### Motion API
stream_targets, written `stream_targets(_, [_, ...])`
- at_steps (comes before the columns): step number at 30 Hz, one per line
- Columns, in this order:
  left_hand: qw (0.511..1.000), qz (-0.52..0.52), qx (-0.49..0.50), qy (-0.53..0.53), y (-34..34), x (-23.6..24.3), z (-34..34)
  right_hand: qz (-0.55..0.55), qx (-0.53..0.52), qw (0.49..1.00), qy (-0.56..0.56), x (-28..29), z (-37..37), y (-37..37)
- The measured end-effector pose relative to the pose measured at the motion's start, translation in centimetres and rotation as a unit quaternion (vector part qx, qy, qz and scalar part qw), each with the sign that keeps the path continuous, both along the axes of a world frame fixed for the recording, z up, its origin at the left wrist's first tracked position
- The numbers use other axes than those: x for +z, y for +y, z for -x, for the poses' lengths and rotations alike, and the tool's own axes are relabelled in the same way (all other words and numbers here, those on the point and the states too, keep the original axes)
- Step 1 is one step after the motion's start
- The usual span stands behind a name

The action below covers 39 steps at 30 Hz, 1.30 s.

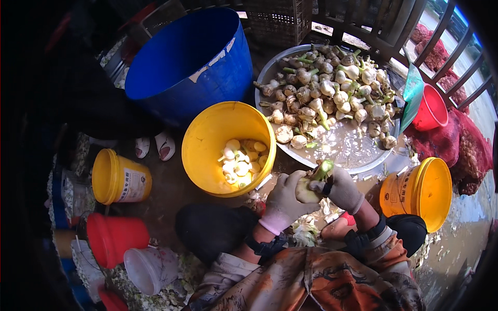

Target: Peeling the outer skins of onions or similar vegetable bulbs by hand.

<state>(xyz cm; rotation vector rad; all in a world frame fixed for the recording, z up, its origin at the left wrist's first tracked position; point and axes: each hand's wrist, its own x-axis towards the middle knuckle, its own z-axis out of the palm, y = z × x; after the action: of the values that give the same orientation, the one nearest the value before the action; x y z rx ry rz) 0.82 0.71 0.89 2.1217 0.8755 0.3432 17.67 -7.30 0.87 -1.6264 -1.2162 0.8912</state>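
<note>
A garlic bulb with a thick green stem is held between my two gloved hands, above the near rim of a wide metal tray. My left hand, in a pale glove with a pinkish cuff, is closed round the bulb from the left. My right hand, also gloved, is closed beside the stem. A small dark piece shows at its fingertips; its kind is hidden. Many garlic bulbs with stems and roots are heaped on the metal tray. Trimmed garlic lies inside a yellow bucket, left of my hands.
A large blue tub stands far left, near another person's feet. Yellow buckets, a red bucket and a white bucket surround me. Red mesh sacks sit right, by a railing. Peelings litter the wet floor.
</note>
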Motion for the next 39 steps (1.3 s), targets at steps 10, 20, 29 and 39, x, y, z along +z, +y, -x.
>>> stream_targets(10, [0.832,0.486,-0.051,-0.264,-0.4,-2.1,-0.2,0.082,-0.029,0.978,0.188,2.0,-0.4,-2.6])
stream_targets(20, [0.794,0.547,-0.237,-0.12,-1.7,0.1,-0.3,-0.065,0.101,0.986,-0.117,-0.5,-1.1,-1.5])
stream_targets(29, [0.927,0.318,-0.057,-0.19,-0.6,-2.6,-0.1,-0.025,0.104,0.987,-0.117,4.6,0.1,-4.1])
stream_targets(39, [0.962,0.061,-0.139,0.225,-1.1,-0.3,1.2,-0.051,0.048,0.996,0.048,5.0,-3.2,-4.2])
